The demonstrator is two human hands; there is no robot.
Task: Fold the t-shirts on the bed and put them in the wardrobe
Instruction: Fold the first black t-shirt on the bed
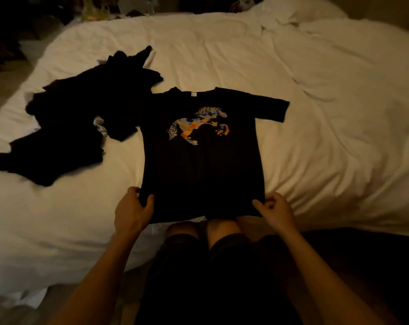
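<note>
A black t-shirt [198,165] with an orange and grey horse print lies spread face up on the white bed [316,137], collar away from me. My left hand [133,207] pinches its bottom left hem corner. My right hand [275,208] pinches the bottom right hem corner. The shirt's right sleeve lies flat; its left sleeve is partly under a heap of crumpled black t-shirts [65,127] to the left.
A rumpled white duvet [351,66] bulges at the bed's right and far side. Dark clutter [11,31] lies beyond the bed's far left corner. My knees [210,231] press against the bed's near edge. No wardrobe is in view.
</note>
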